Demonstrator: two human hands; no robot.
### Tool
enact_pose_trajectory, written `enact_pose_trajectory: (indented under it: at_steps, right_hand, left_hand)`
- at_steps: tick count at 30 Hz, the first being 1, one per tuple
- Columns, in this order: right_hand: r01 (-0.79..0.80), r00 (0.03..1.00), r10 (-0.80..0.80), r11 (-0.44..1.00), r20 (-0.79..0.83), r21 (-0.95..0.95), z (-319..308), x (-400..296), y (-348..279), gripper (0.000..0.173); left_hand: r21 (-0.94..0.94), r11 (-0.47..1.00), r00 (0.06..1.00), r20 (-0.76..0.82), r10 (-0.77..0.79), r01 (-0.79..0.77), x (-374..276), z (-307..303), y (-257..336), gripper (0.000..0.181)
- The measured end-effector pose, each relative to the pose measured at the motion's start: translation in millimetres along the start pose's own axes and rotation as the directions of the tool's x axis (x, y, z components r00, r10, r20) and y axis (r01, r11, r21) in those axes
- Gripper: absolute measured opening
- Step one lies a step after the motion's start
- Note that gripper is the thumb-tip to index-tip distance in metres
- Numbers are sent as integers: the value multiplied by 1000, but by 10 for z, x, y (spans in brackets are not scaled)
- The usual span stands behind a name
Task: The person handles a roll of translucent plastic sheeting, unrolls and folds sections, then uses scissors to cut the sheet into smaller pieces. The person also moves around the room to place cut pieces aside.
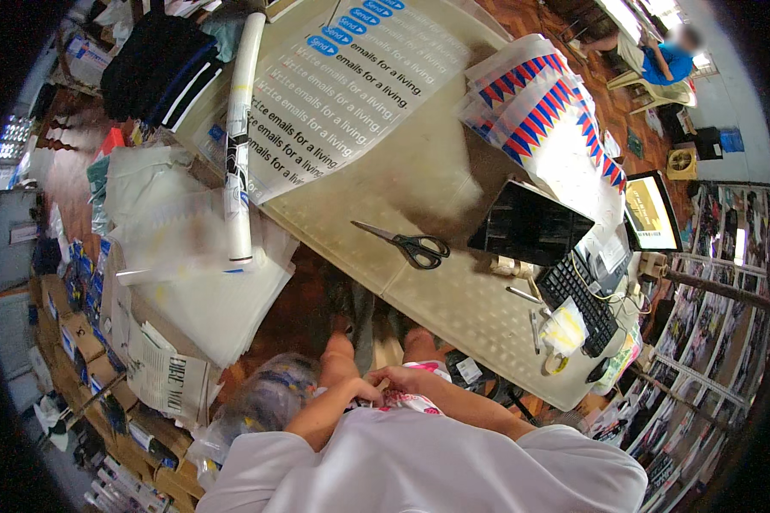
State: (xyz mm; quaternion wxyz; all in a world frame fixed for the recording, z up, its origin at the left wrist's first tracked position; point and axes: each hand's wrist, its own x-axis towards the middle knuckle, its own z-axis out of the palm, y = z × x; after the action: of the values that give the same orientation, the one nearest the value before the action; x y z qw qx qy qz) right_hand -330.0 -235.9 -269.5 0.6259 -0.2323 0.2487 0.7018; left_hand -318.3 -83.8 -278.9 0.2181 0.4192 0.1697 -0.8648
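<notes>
My left hand (pixel 363 388) and my right hand (pixel 399 379) rest together in my lap. They touch at the front of patterned white and pink shorts (pixel 414 403), below the hem of my white shirt. Fingers are bent and partly hidden, so whether they pinch the cloth is unclear. Ahead of them, on the table (pixel 385 269), lies a pair of black-handled scissors (pixel 401 241) with closed blades. Beyond it a large clear printed sheet (pixel 333 109) bears repeated lines of writing. A white roll (pixel 239 211) lies across that sheet's left edge.
Printed pennant sheets (pixel 552 115), a dark tablet-like screen (pixel 529 221), a keyboard (pixel 577 301), a monitor (pixel 653 211) and a tape roll (pixel 556 364) occupy the right side. Stacked film sheets (pixel 212 314) and a newspaper (pixel 170 381) stand left. A person (pixel 670 63) sits far off.
</notes>
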Motion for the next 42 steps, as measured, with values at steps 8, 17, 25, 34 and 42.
enact_pose_trajectory:
  at_steps: [8,17,25,34,42]
  right_hand:
    - [-25,864,234,904,-446,427,-182,-183,64,54]
    - [397,756,187,631,-628,666,-173,-39,168,54]
    - [521,740,2,631,-673,575,-313,240,52,52]
    - [520,715,-245,812,-654,265,-655,-26,269,51]
    - [478,643,-443,869,-624,-124,-888,0,346,50]
  left_hand:
    - [-103,988,981,146,131,-117,359,-19,-171,19]
    - [66,863,740,-484,467,-501,633,141,-340,44]
    - [373,893,838,-378,394,-251,-82,39,15,48]
    - [243,951,843,-456,286,-192,-408,307,374,39]
    - [273,952,715,-638,287,-138,-611,631,387,33]
